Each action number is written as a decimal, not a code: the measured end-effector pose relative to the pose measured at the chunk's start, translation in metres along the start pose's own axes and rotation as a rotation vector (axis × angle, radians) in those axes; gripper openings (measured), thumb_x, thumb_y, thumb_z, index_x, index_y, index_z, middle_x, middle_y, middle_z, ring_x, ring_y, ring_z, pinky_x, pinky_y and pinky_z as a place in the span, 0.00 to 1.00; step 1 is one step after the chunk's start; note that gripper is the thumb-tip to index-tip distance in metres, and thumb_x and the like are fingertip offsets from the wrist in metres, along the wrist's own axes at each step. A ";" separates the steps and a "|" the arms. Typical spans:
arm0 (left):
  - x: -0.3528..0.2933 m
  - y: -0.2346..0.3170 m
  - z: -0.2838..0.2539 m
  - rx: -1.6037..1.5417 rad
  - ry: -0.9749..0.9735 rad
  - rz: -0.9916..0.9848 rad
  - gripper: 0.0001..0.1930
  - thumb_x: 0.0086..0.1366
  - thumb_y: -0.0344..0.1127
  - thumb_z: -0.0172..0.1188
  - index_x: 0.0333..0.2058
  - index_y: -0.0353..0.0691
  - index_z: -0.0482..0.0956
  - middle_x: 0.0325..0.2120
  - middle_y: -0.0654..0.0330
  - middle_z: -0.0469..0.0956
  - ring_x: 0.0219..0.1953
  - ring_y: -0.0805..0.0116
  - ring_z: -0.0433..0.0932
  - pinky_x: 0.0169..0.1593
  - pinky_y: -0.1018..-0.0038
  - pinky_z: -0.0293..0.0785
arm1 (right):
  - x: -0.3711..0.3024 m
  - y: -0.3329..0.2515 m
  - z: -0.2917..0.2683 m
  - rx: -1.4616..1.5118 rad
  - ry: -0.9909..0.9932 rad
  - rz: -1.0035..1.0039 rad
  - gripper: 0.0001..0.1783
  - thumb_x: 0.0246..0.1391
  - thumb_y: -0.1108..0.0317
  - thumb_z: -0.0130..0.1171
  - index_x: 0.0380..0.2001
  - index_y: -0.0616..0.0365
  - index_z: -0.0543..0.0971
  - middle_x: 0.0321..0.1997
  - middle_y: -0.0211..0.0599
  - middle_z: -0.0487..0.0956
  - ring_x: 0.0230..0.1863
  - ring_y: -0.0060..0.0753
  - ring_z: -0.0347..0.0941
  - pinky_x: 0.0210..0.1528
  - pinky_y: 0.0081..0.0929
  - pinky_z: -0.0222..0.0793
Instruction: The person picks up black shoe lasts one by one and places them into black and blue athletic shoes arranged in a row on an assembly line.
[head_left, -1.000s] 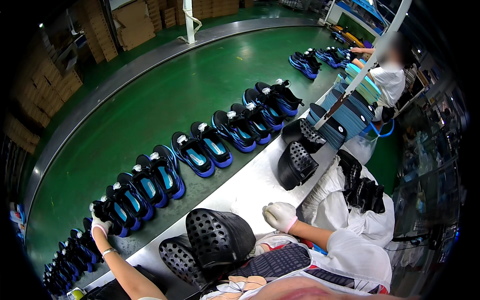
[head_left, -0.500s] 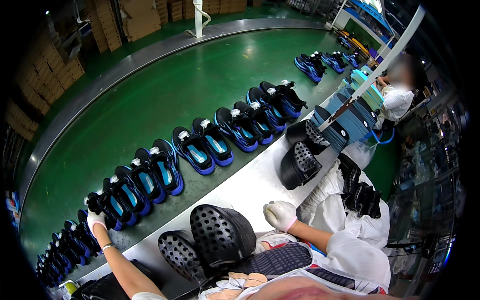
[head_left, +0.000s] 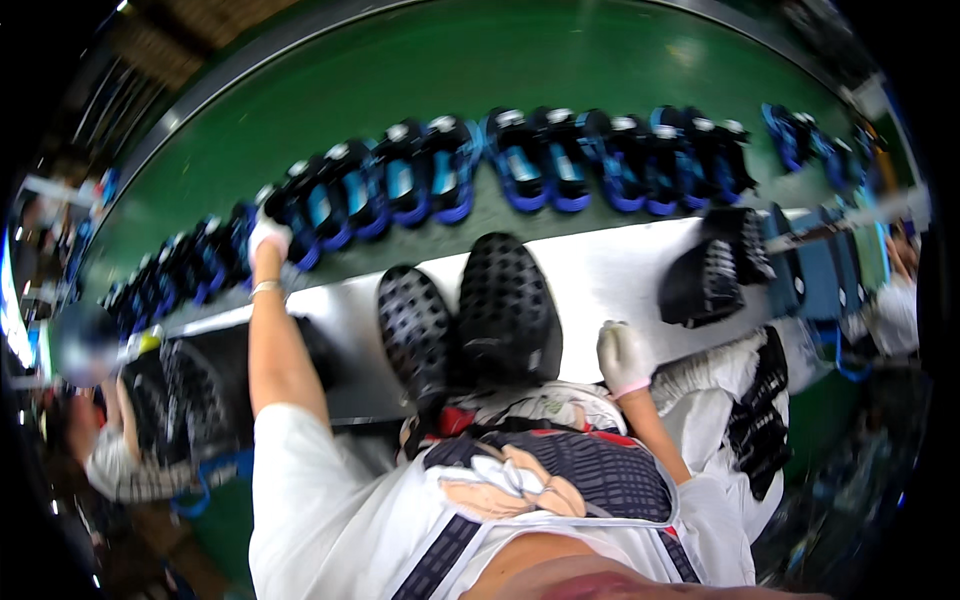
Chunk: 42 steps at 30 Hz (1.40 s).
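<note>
Stretched out to the far left, my left hand [head_left: 268,240], in a white glove, has its fingers closed at a black and blue sneaker [head_left: 270,204] in the long row on the green surface. Motion blur softens the grip. My right hand [head_left: 623,355], also gloved, is a loose fist on the pale metal ledge [head_left: 590,270], with nothing showing in it. Between my arms stand two black perforated pieces shaped like clog fronts, a larger one [head_left: 508,310] and a smaller one [head_left: 415,325].
More black perforated pieces [head_left: 700,285] stand on the ledge at right, beside stacked blue-grey sheets [head_left: 815,260]. Dark pieces [head_left: 195,395] are also at left. A white bag with black items [head_left: 755,425] lies right of my right arm. People work at both sides.
The whole view has turned, so the sneaker row now runs more level and a person shows at left. My left hand stays at the sneakers; my right remains a fist on the ledge.
</note>
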<state>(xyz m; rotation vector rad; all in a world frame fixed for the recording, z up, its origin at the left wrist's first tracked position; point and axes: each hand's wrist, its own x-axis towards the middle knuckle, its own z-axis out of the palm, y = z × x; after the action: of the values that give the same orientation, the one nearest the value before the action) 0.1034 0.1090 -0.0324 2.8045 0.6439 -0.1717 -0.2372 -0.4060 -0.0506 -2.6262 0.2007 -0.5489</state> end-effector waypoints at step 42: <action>-0.104 0.141 0.011 -0.081 -0.171 0.436 0.21 0.55 0.43 0.55 0.37 0.27 0.78 0.37 0.36 0.78 0.43 0.41 0.77 0.49 0.58 0.72 | 0.000 -0.017 -0.022 0.008 -0.198 0.084 0.13 0.53 0.58 0.52 0.23 0.54 0.76 0.24 0.43 0.76 0.29 0.51 0.75 0.32 0.45 0.69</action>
<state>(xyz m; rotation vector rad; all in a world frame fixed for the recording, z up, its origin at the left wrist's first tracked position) 0.0723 -0.0588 0.0066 2.7326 -0.0043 -0.2862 -0.2452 -0.3996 -0.0253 -2.6297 0.2443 -0.2589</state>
